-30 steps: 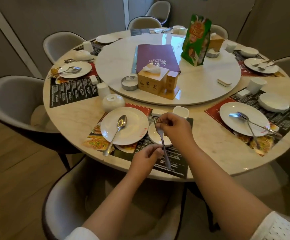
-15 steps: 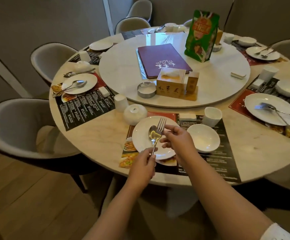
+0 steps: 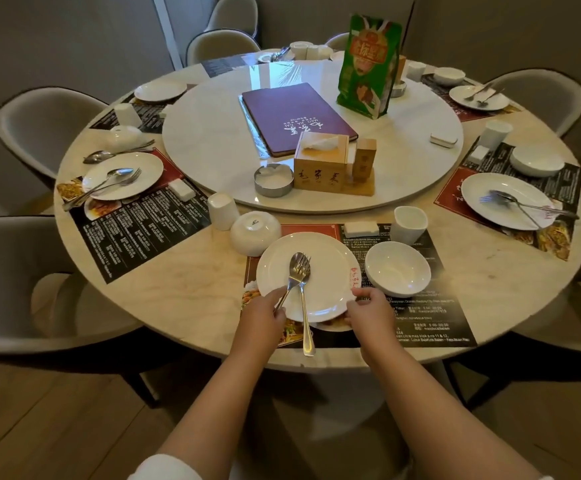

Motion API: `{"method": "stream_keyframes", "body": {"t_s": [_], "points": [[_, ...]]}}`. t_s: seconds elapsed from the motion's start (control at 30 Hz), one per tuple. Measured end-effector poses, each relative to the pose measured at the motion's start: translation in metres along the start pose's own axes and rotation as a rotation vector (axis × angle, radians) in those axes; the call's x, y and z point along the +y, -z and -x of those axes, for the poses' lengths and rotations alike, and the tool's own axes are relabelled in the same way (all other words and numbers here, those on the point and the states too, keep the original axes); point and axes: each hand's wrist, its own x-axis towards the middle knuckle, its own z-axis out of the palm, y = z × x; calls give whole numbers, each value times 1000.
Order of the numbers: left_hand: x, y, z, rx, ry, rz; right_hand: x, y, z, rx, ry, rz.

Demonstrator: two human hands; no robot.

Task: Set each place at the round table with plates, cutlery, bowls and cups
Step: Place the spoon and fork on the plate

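Observation:
The nearest place has a white plate (image 3: pixel 320 296) on a printed placemat (image 3: pixel 431 317). A spoon (image 3: pixel 294 271) and a fork (image 3: pixel 305 306) lie on the plate with their heads together; the fork's handle sticks out over the near rim. My left hand (image 3: pixel 261 320) pinches the spoon's handle at the plate's near left edge. My right hand (image 3: pixel 368 308) curls around the plate's near right rim. An upright white bowl (image 3: pixel 398 268) and a cup (image 3: pixel 409 225) stand right of the plate.
An upside-down bowl (image 3: pixel 255 232) and an upside-down cup (image 3: pixel 222 210) stand left of the plate. The turntable (image 3: pixel 212 147) carries a purple menu (image 3: pixel 292 116), tissue box (image 3: pixel 320 161), ashtray (image 3: pixel 274 180) and green bag (image 3: pixel 368 67). Other set places and grey chairs ring the table.
The fork has left my right hand and now lies on the plate beside the spoon. That hand has moved to the plate's right rim. My left hand stays on the spoon's handle.

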Motion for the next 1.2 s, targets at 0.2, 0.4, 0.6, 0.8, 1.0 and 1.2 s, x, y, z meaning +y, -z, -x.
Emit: {"method": "stream_keyframes", "body": {"t_s": [0.2,0.4,0.6,0.8,1.0,1.2], "points": [[0,-4,-7,9,45,12,4,-1,-6,-20,-13,-50],[2,-7,-10,13,66,-52,6,0,-9,-38,-14,-68],[6,-6,-3,76,119,-70,7,1,-10,-65,-14,-91],[6,-6,-2,126,185,-26,9,1,-12,-95,-31,-136],[6,-7,2,172,217,30,10,-2,-8,-135,-45,-198],[8,-3,2,175,234,26,4,1,-4,-164,-59,-219]]}}
